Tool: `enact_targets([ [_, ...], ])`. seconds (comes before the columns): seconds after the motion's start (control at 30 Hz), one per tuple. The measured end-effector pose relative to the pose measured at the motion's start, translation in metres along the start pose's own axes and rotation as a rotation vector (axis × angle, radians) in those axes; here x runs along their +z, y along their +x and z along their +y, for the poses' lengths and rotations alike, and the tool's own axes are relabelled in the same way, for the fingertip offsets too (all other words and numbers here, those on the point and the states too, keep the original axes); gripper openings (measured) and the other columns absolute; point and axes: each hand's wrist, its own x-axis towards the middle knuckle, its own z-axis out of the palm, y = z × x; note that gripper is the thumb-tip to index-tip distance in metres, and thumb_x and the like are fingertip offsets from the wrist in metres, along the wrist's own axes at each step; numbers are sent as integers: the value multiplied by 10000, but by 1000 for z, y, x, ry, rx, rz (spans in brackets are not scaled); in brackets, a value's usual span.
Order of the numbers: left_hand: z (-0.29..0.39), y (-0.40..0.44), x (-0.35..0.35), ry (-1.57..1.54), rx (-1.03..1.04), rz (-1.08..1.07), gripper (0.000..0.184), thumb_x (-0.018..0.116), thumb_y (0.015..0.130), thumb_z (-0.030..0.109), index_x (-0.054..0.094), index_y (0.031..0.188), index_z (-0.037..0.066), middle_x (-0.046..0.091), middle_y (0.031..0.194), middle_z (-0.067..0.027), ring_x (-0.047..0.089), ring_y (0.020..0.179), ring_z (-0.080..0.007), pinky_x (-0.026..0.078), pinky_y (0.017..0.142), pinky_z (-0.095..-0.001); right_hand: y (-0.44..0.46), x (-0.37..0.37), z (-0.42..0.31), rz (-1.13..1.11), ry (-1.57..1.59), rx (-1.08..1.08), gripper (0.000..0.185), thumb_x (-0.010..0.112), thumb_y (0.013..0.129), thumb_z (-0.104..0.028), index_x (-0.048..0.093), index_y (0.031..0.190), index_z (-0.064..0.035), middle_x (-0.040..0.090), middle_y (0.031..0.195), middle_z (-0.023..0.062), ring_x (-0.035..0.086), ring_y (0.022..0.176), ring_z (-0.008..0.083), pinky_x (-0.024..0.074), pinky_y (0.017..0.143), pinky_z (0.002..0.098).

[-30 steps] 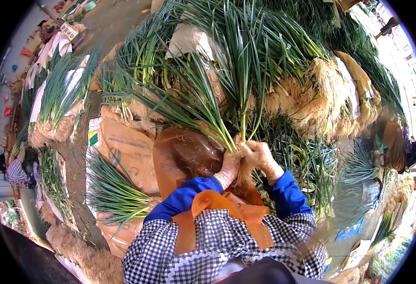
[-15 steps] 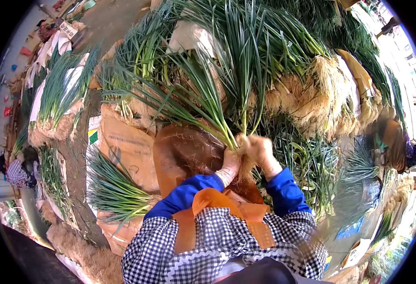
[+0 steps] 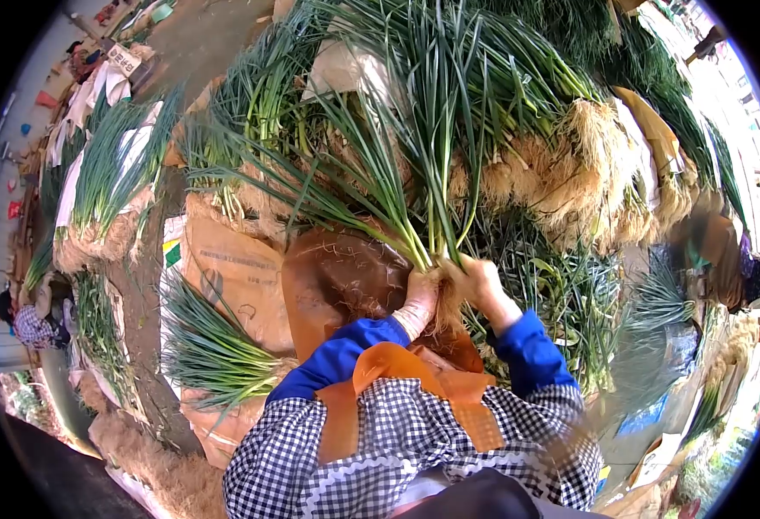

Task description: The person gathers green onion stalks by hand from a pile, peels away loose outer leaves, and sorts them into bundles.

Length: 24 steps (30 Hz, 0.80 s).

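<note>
A bunch of green onions [image 3: 390,195] fans up and away from me. My left hand [image 3: 420,294] is closed around its base, and pale stringy roots [image 3: 447,311] hang below the grip. Close beside it, my right hand [image 3: 477,284] has its fingers closed at the lower stems on the right, seemingly on a green onion stalk [image 3: 459,246]. Its fingertips are partly hidden, so the exact grip is unclear. Under both hands lies a brown apron [image 3: 337,277] dotted with root bits.
A large heap of green onions [image 3: 536,78] with tangled roots lies ahead. At left, a smaller bundle [image 3: 224,350] rests on an orange-brown sack [image 3: 229,268]. Loose leaves [image 3: 562,303] are piled at right. Another person [image 3: 34,320] is at the far left.
My right hand, blurred before, is now sharper and slightly lower and further right, at the stems' right side. The stems spread a little wider; my left hand keeps its hold.
</note>
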Motion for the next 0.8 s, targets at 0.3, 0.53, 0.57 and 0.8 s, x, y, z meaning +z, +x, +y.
enact_targets([
  [0.3,-12,29,-25,30,171,-39,118,525,809,-29,595,901,-10,609,860,-63,591,775,-143,504,711,-244,-116,-81,155,208,212,603,357,591,855,-390,641,903,-41,651,729,65,603,594,180,485,551,302],
  [0.53,-5,14,-17,221,168,-125,181,557,779,-53,569,946,18,595,940,-49,578,826,-146,494,753,-266,0,-45,2,-69,-94,204,532,541,806,-576,632,961,-75,659,828,149,645,799,287,496,729,363],
  [0.57,-2,11,-10,106,259,-230,207,567,795,-41,567,990,28,590,945,-36,574,842,-142,494,759,-256,20,-44,-22,-265,-269,284,518,546,801,-573,632,946,-83,661,814,142,646,788,301,499,716,371],
  [0.8,-5,14,-25,295,201,-50,268,562,811,-45,555,1063,47,596,983,-54,578,879,-142,511,775,-275,16,6,22,-132,-138,-192,319,539,858,-388,618,736,-103,614,678,149,614,674,315,489,573,406],
])
